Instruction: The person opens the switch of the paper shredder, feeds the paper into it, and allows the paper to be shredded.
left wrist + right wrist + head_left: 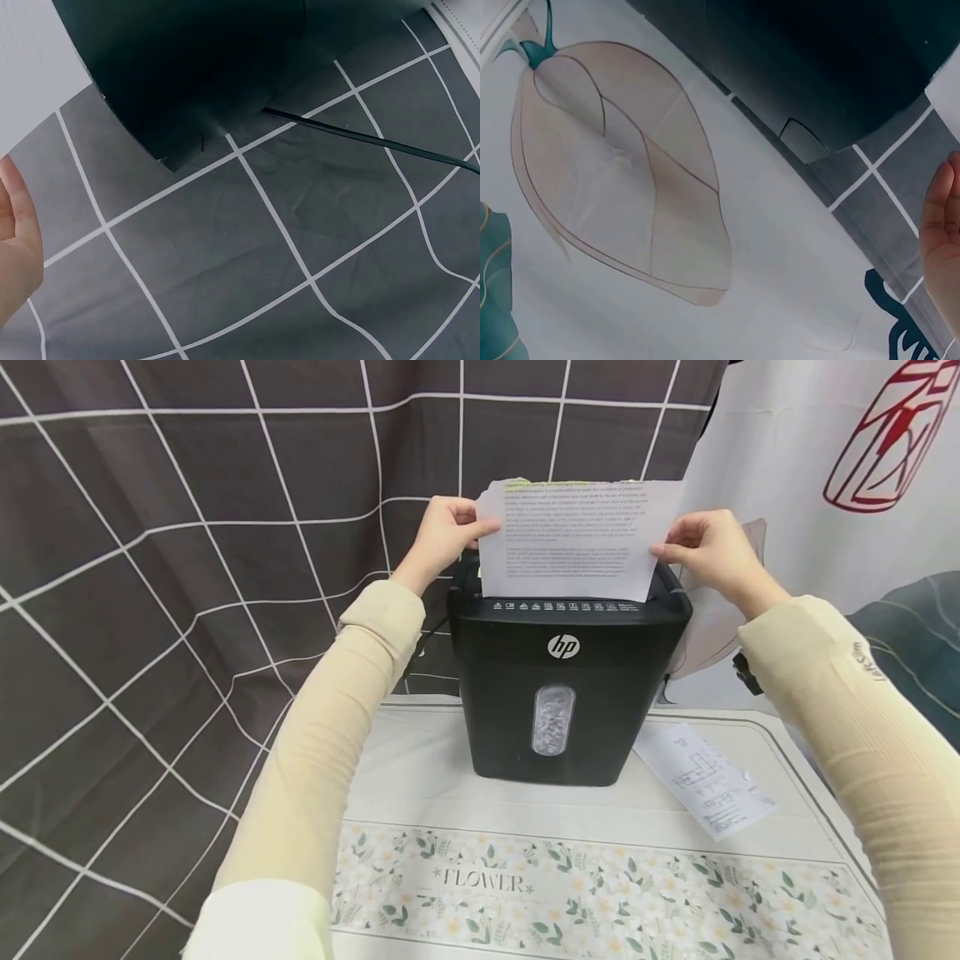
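Observation:
A printed sheet of paper (566,543) with a ragged top edge stands upright over the black HP paper shredder (510,693). Its lower edge meets the slot area on the shredder's top. My left hand (447,531) pinches the sheet's left side between thumb and fingers, and my right hand (705,547) pinches the right side lower down. In the left wrist view, part of the left hand (16,244) shows below the sheet's corner (37,67). The right wrist view catches the right hand (943,240) at its edge, with the sheet's corner (946,90) above.
Another sheet with printed drawings (705,781) lies on the table right of the shredder. White shreds show through the shredder's window (553,720). A dark grid-patterned curtain (187,610) hangs behind and left. A black cord (367,139) runs from the shredder. The table mat (480,881) has a floral band.

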`<action>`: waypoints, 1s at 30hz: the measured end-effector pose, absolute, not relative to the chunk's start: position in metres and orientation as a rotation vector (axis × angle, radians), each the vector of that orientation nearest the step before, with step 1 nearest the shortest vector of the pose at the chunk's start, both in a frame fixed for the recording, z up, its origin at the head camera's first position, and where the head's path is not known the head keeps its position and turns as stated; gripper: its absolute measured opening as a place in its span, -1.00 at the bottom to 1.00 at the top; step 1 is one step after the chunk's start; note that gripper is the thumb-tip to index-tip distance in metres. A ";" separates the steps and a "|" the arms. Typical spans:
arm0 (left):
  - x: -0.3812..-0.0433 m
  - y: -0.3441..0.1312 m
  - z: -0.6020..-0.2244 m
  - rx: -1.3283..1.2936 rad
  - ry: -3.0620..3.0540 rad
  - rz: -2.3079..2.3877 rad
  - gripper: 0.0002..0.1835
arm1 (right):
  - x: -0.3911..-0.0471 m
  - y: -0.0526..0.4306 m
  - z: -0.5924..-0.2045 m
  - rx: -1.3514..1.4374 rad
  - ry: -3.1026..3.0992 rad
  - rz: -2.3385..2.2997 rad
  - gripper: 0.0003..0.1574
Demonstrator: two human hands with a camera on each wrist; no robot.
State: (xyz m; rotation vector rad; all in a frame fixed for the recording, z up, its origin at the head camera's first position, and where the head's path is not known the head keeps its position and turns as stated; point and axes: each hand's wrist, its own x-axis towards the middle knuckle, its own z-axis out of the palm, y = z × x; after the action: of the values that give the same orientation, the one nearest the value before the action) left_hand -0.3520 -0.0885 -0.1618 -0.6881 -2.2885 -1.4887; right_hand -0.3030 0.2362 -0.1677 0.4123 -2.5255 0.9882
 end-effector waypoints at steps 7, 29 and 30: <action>-0.355 -0.093 -0.166 -0.714 -2.296 -1.519 -0.78 | -0.305 0.230 -0.170 0.418 -2.508 0.941 -0.75; -0.357 -0.088 -0.186 -0.644 -2.373 -1.500 -0.78 | -0.306 0.234 -0.186 0.484 -2.584 0.906 -0.79; -0.358 -0.087 -0.187 -0.635 -2.369 -1.499 -0.79 | -0.306 0.234 -0.187 0.483 -2.582 0.921 -0.78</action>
State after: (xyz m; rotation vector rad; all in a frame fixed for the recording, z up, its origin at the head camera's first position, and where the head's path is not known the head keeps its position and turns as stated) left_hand -0.3576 -0.0872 -0.1870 -0.6351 -2.3690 -1.4986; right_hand -0.3057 0.2338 -0.1869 0.4834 -2.5822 0.9213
